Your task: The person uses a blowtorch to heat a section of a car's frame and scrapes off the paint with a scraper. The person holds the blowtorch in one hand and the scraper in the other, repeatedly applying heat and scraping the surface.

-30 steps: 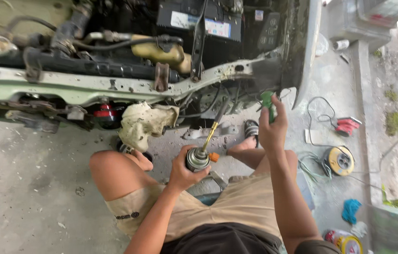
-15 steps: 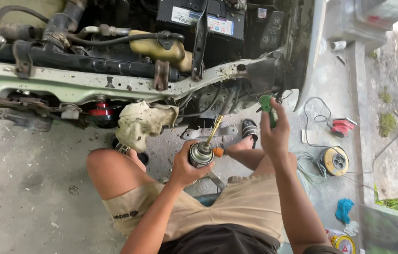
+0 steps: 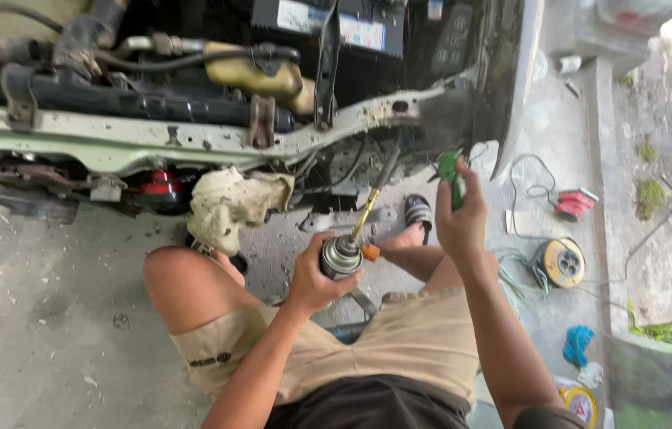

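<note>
I sit on the concrete in front of an open car front (image 3: 216,139). My left hand (image 3: 312,278) grips a gas torch canister (image 3: 341,256) with an orange knob and a brass nozzle pointing up toward the car frame. My right hand (image 3: 460,218) is raised and holds a green-handled tool (image 3: 450,171) close to the dark opening under the frame. My knees and a sandalled foot (image 3: 418,213) lie between the hands and the car.
A dirty pale rag (image 3: 232,202) hangs from the car's lower frame by a red part (image 3: 162,184). On the right lie a yellow cable reel (image 3: 560,262), a red plug (image 3: 576,203), loose wires and a blue cloth (image 3: 577,343). A concrete kerb and grass run along the far right.
The view shifted slightly; my right hand with the green tool stays raised near the frame and my left hand keeps the torch in the same spot.
</note>
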